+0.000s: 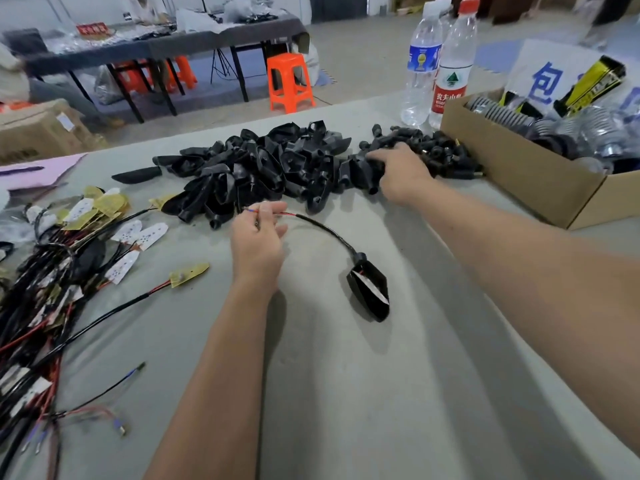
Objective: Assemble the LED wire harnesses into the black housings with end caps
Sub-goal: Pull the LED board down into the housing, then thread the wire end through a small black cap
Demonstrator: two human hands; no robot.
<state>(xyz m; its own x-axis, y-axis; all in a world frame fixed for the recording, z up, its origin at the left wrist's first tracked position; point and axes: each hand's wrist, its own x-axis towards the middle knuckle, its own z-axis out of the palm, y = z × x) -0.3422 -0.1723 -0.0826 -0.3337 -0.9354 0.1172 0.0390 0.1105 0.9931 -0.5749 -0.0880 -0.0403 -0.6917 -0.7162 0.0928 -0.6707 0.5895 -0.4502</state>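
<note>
My left hand [258, 237] pinches the red and blue wire tips of a harness whose black cable [327, 228] curves right into a black housing [369, 292] lying on the grey table. My right hand [401, 171] reaches into the small black end caps [446, 154] at the right end of the parts heap, fingers curled over them; what they hold is hidden. A big pile of empty black housings [256, 171] lies behind my left hand. Loose LED harnesses [52, 271] with white and yellow boards are heaped at the left.
A cardboard box [519, 174] of silvery parts stands at the right. Two water bottles [440, 64] stand behind the caps. A pink sheet [38, 171] lies far left. Beyond the table are an orange stool [289, 83] and another table.
</note>
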